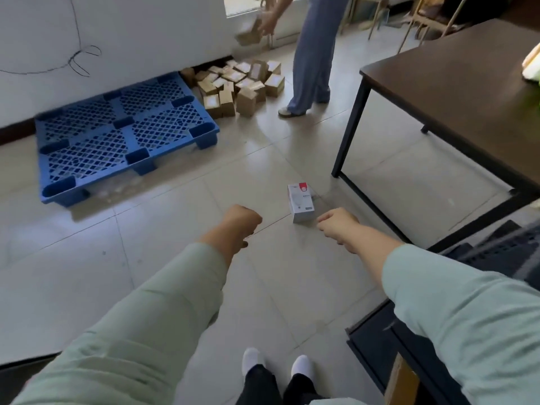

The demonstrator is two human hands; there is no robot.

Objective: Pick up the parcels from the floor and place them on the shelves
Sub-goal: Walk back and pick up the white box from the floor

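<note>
A small white box with a red corner mark lies on the tiled floor ahead of me. My right hand hovers just right of it with curled fingers, holding nothing. My left hand is curled into a fist well left of the box, also holding nothing. A heap of several brown cardboard parcels sits on the floor by the white wall at the back. Another person in blue trousers stands beside the heap and holds a brown parcel.
A blue plastic pallet lies on the floor at the left against the wall. A dark table with black legs stands at the right. A black shelf frame is at the lower right. My white shoes show at the bottom.
</note>
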